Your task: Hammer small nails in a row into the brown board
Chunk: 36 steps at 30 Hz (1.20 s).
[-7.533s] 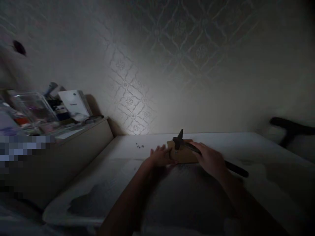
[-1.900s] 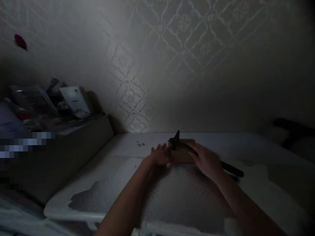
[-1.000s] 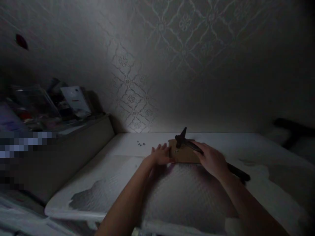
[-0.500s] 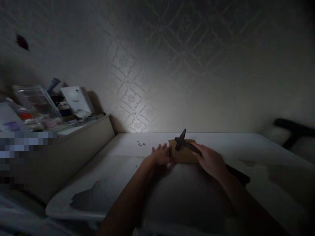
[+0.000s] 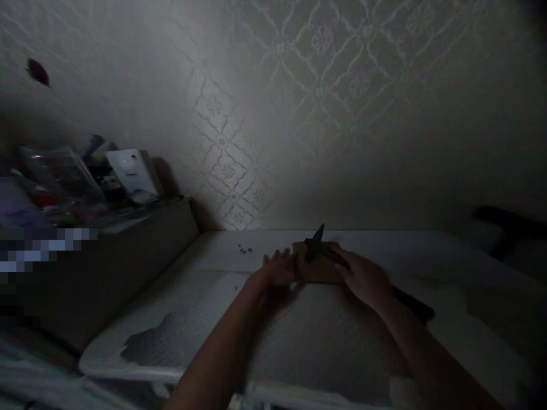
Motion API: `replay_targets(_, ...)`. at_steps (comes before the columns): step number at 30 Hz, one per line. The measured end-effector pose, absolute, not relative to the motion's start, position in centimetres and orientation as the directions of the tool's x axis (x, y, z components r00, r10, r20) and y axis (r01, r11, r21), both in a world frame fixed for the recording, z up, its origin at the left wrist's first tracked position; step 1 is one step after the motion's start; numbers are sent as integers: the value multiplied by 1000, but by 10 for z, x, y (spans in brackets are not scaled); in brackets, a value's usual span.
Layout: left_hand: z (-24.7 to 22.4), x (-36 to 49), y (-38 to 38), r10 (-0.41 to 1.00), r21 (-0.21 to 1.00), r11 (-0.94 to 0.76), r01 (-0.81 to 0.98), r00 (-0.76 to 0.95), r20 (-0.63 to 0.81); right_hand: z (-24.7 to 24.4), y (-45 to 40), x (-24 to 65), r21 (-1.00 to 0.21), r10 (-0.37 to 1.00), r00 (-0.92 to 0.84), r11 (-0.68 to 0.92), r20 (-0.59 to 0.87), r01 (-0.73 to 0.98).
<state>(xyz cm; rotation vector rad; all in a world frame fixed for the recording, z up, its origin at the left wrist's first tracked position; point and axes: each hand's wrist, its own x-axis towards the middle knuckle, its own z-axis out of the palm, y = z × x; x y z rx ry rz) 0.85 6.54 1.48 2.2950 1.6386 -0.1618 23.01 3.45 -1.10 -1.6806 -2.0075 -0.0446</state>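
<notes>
A brown flat block (image 5: 322,274) lies on the white table, looking like wood or cardboard. My right hand (image 5: 363,276) is wrapped round the handle of a dark plier-like tool (image 5: 315,244), whose head is over the left part of the block. My left hand (image 5: 280,269) rests at the block's left edge with its fingers spread; the fingertips nearest the block are dim. Several tiny dark pieces (image 5: 245,249) lie on the table to the left, beyond my left hand.
A long dark object (image 5: 413,304) lies under my right forearm. On the left, a cabinet (image 5: 141,239) holds a white box (image 5: 132,171), a clear case (image 5: 64,176) and clutter. The patterned wall rises behind the table, and a dark blurred object (image 5: 508,228) stands at the right.
The light has shifted: the block, the hands and the right of the table are dimmer, while the upper wall is brighter. My hands and the tool have hardly moved.
</notes>
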Motion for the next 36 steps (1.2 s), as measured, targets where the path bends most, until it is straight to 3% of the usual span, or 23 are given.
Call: replay_targets(36,17,10,64,899,180,-301,937,342,-275,-8,33,230,-301,918,-86,215,388,929)
